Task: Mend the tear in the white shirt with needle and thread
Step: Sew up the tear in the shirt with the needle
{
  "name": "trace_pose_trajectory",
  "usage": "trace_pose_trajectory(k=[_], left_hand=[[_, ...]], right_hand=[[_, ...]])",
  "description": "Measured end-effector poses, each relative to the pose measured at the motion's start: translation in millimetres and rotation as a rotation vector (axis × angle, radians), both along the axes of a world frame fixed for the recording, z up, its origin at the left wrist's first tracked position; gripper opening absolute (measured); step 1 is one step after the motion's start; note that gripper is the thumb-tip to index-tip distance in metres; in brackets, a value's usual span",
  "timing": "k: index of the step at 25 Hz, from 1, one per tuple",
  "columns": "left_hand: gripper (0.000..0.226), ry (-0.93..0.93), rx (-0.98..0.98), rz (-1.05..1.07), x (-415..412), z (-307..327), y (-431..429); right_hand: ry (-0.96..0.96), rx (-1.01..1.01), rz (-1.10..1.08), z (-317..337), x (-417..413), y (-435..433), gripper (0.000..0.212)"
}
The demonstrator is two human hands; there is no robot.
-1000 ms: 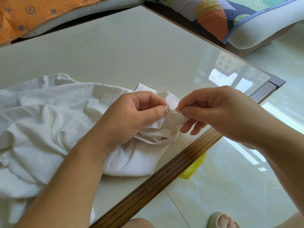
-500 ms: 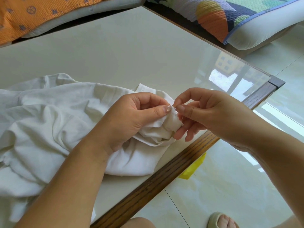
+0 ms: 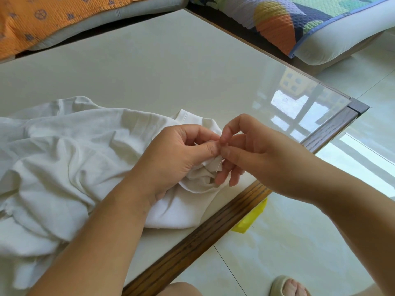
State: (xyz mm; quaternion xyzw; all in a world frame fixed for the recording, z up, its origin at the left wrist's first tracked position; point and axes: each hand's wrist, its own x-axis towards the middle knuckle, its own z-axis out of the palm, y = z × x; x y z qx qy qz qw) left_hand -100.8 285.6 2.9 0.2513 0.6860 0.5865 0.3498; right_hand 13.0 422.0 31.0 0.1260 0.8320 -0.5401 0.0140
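Landmark: the wooden edge (image 3: 213, 227) along the near side of the bench (image 3: 171, 71).
White shirt (image 3: 64, 167): heaped on the bench behind the wooden edge, with one bunched fold lifted just above it.
Left hand (image 3: 177, 154): fingers curled round the bunched fold, thumb pressed down on top.
Right hand (image 3: 263, 159): thumb and forefinger pinched tight, tip to tip with the left thumb; the other fingers hang loose under the fold.
Needle (image 3: 219, 166): a thin silver sliver just below that pinch, slanting down over the fold, above the wooden edge.
Thread: too fine to make out.
Change: a second ago the right hand sat a little off to the side of the fold. It has closed in, the forefinger now arches high, and the needle shows.
Reading: a stitch looks to be going in. The hands hide the tear, so I cannot tell how much is closed.
Also: a yellow thing (image 3: 250, 218) on the floor under the wooden edge.
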Motion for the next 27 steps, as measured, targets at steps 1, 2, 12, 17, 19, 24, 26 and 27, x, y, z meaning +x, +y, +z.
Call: trace_pose_trajectory(k=[1, 2, 12, 17, 19, 24, 26, 27], left_hand=[[0.026, -0.010, -0.004, -0.008, -0.1, 0.1, 0.1], [0.027, -0.024, -0.005, -0.021, -0.2, 0.4, 0.2], [0.022, -0.137, 0.004, 0.020, 1.7, 6.1, -0.1], [0.023, -0.279, 0.022, 0.026, -2.5, 7.9, -2.0], [0.018, -0.377, 0.069, 0.040, -4.8, 7.0, -2.3], [0.017, -0.448, 0.099, 0.058, -6.5, 7.1, -2.6], [0.016, -0.444, 0.100, 0.056, -5.8, 7.3, -2.6], [0.016, -0.436, 0.100, 0.052, -5.4, 7.0, -2.4]], right_hand=[[0.001, 0.019, 0.006, -0.6, -0.2, 0.6, 0.008], [0.001, 0.028, 0.017, -0.5, -0.2, 1.3, 0.012], [0.077, 0.214, -0.007, -6.9, -1.5, -7.0, 0.026], [0.116, 0.177, -0.049, -6.3, -0.8, -8.0, 0.018], [0.119, 0.130, -0.102, -5.4, -1.2, -4.8, 0.016], [0.158, 0.226, -0.188, -7.4, -1.1, -1.0, 0.007], [0.181, 0.246, -0.199, -8.1, -0.8, -2.9, 0.007], [0.198, 0.233, -0.214, -8.5, -1.0, -3.5, 0.010]])
